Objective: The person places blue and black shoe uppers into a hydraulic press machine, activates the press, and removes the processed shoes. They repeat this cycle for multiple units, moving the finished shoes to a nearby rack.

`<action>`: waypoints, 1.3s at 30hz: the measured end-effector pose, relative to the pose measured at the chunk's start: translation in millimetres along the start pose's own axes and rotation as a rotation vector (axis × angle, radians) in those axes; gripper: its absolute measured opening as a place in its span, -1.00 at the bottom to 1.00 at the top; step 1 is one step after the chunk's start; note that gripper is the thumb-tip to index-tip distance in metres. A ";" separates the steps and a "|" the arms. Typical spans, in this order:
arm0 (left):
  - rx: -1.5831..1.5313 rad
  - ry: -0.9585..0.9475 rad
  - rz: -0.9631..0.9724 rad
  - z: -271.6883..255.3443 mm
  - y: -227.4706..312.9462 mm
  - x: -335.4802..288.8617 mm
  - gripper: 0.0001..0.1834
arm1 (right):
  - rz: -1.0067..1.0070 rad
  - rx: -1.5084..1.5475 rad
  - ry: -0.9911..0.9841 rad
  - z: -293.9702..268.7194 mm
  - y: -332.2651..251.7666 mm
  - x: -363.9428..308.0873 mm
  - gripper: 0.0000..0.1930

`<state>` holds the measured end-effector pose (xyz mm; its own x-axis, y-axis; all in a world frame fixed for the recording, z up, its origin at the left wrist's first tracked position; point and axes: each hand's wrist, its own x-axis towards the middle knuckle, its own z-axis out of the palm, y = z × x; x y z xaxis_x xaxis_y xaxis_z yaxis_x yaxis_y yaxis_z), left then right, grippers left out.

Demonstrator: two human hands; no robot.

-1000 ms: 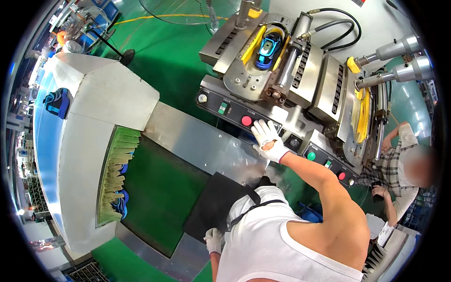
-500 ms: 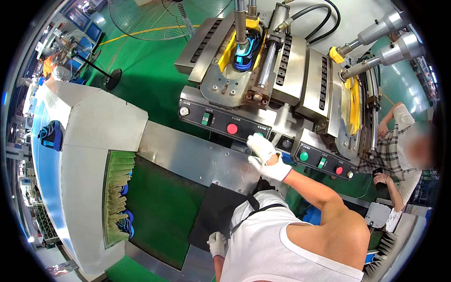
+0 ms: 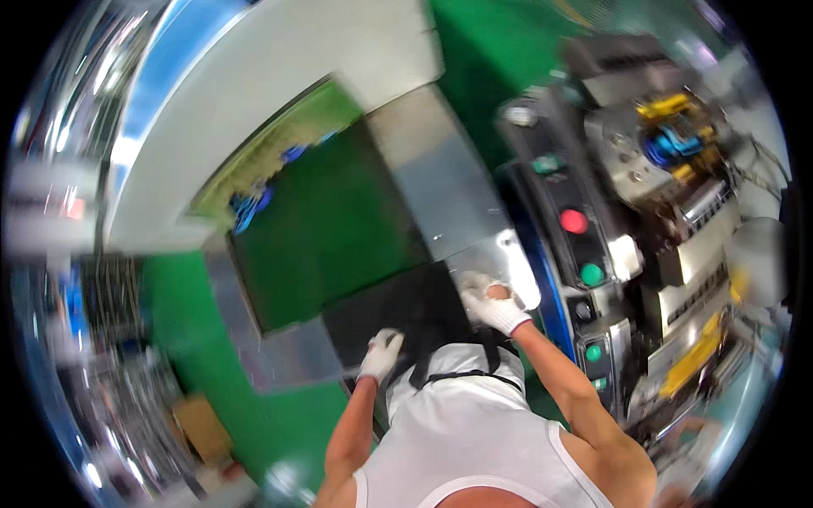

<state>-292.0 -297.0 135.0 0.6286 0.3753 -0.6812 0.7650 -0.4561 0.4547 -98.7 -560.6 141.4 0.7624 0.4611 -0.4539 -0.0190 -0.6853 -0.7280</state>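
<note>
Head view, and what a plain, matte black flat sheet that was, lying over the near corner of the silver metal frame at the person's lap! Blue shoes poked through the green fringe curtain of the white curved housing, while a blurred blue shoe sat between yellow pads in the steel press. The white-gloved left hand curled at the sheet's edge, pinching or not I couldn't tell; the white-gloved right hand, forearm angled outward, was at the frame, grip too blurred to read.
</note>
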 end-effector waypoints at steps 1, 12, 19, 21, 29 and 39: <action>-0.018 -0.033 -0.026 -1.1 4.1 1.9 -0.47 | -0.028 -0.013 0.004 17.3 21.0 7.4 -0.52; -0.303 0.491 0.033 -90.1 -131.8 147.3 -0.48 | 0.203 -0.568 0.086 89.6 42.8 91.5 -0.21; -0.102 0.821 0.036 -313.7 -140.2 322.3 -0.20 | 0.490 -0.721 0.032 127.3 -15.3 117.4 -0.16; -0.084 0.842 0.079 -373.1 -121.8 360.4 -0.15 | 0.458 -0.767 0.064 131.5 -9.8 111.9 -0.18; 0.034 0.907 0.250 -428.6 -99.9 466.3 -0.43 | 0.319 -0.733 0.097 124.2 25.6 106.4 -0.17; -0.035 0.915 0.578 -350.0 -122.8 347.2 -0.74 | 0.498 -0.796 0.036 93.0 -64.1 117.1 -0.03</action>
<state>-118.7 171.8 43.5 0.7506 0.5775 0.3211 0.3140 -0.7393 0.5957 -68.4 -410.3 87.2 0.8052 0.0021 -0.5930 0.0894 -0.9890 0.1179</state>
